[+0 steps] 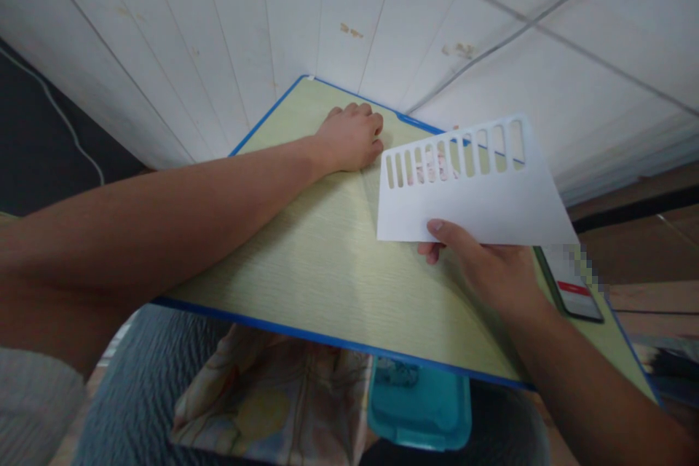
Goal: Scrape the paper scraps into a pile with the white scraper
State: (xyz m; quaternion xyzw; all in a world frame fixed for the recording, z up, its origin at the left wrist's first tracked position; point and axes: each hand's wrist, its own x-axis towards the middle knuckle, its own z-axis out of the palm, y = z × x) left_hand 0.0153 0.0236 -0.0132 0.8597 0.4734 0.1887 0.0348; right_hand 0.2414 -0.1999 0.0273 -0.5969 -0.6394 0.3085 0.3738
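My right hand (480, 258) pinches the lower edge of a white slotted card (480, 207), thumb on its face and fingers behind. Rounded slots run along the card's upper part, wider toward the right. Through some of them small pinkish things show, too covered to name. The card is tilted above a pale yellow-green tabletop (306, 255) with a blue rim. Left of the card, my left hand (352, 135) rests on the tabletop with its fingers curled in. Its palm is hidden, so I cannot see whether anything is inside.
A phone (579, 298) lies on the table's right side, partly behind my right forearm. White panelled wall (338, 14) borders the far edge, with a grey cable (524, 29) across it. Below the near edge are a turquoise container (423, 408) and a patterned cloth (273, 400).
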